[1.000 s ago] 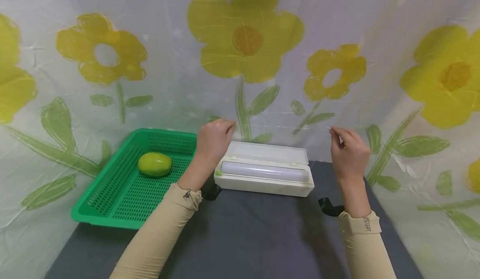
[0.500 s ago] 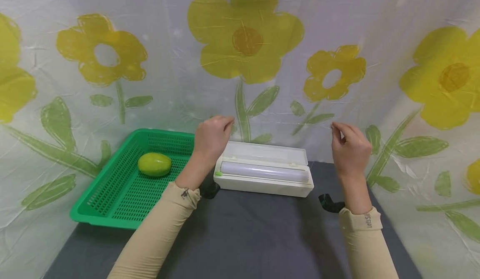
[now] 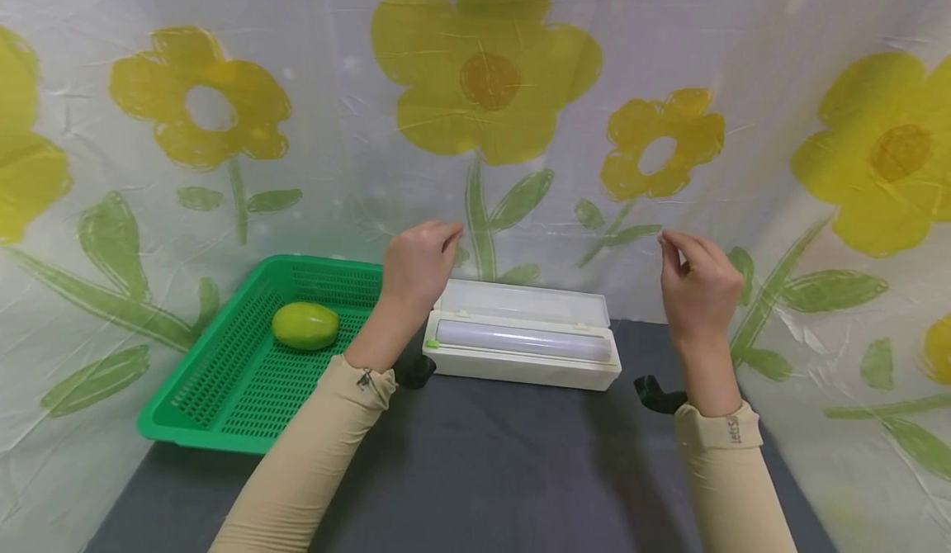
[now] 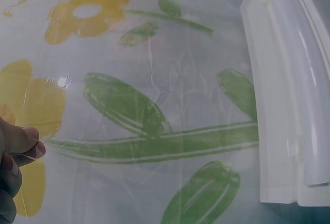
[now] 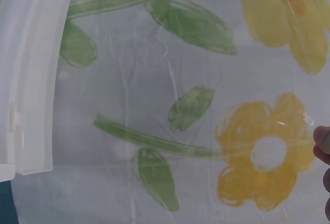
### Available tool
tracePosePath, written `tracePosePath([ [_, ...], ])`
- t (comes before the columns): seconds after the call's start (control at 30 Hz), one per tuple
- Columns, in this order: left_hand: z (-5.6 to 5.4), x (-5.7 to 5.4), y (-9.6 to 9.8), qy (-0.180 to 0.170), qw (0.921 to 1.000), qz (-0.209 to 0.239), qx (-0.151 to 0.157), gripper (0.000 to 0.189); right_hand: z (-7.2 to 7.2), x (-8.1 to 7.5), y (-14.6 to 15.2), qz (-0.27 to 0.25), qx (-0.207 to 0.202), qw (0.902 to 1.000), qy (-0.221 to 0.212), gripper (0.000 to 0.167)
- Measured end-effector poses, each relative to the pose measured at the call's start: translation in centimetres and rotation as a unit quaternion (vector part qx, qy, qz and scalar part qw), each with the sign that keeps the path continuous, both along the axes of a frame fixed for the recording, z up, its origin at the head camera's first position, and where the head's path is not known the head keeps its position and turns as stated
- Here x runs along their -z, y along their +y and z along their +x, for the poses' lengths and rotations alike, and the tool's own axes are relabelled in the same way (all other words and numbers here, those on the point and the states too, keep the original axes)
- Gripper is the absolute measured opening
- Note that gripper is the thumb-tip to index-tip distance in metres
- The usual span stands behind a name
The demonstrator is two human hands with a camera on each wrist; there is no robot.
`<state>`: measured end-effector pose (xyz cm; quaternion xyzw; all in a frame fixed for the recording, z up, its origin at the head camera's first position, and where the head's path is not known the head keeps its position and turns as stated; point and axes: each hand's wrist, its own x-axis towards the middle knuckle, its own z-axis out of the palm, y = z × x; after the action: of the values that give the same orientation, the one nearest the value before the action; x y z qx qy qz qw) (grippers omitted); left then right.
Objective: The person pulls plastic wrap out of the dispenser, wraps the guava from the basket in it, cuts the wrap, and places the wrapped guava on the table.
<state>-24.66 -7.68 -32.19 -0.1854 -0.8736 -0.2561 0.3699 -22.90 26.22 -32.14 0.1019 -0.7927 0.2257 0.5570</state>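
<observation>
Both hands are raised above a white plastic-wrap box (image 3: 523,367), whose lid (image 3: 527,302) is tipped back. Inside it lies a pale roll of plastic wrap (image 3: 523,340). My left hand (image 3: 419,264), above the box's left end, pinches between thumb and finger. The right hand (image 3: 698,289), off to the box's right, pinches likewise. Glints and faint lines in the wrist views show clear plastic wrap (image 5: 308,117) at the fingertips, stretched between the hands. In the left wrist view the thumb (image 4: 23,137) presses its edge. Where the sheet's lower end lies is hard to see.
A green perforated basket (image 3: 204,437) stands at the left, with a green-yellow oval fruit (image 3: 305,326) in it. Behind everything hangs a flower-printed plastic sheet (image 3: 327,124). The dark grey table (image 3: 505,462) spreads in front of the box. Black wrist mounts (image 3: 657,396) jut from both forearms.
Both hands have risen a little, still pinching the plastic wrap. The left has shifted slightly left and the right slightly right. The box, basket and fruit stay in place.
</observation>
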Motion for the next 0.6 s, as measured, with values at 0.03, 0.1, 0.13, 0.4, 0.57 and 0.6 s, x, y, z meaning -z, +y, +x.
tracePosePath([
  [0.03, 0.0, -0.1, 0.0, 0.001, 1.0000, 0.001, 0.000, 0.016, 0.0, -0.1, 0.0, -0.001, 0.000, 1.0000, 0.001, 0.017],
  [0.1, -0.1, -0.2, 0.0, 0.004, 1.0000, 0.002, -0.001, 0.016, 0.0, -0.3, 0.0, -0.002, -0.001, 1.0000, 0.004, 0.017],
  [0.13, -0.1, -0.2, 0.0, 0.005, 1.0000, 0.004, 0.000, 0.015, 0.0, -0.3, 0.0, -0.002, 0.000, 1.0000, 0.006, 0.017],
  [0.4, -0.1, -1.0, 0.0, 0.014, 0.9999, 0.009, 0.000, 0.015, -0.2, -1.3, -0.1, 0.005, 0.009, 0.9998, 0.017, 0.019],
  [0.57, -0.2, -1.7, 0.0, 0.021, 0.9997, 0.009, 0.001, 0.015, -0.3, -1.9, -0.1, 0.005, 0.010, 0.9998, 0.017, 0.021],
  [0.6, -0.2, -1.9, 0.0, 0.021, 0.9997, 0.008, 0.002, 0.015, -0.3, -2.0, -0.2, 0.004, 0.009, 0.9998, 0.018, 0.021],
])
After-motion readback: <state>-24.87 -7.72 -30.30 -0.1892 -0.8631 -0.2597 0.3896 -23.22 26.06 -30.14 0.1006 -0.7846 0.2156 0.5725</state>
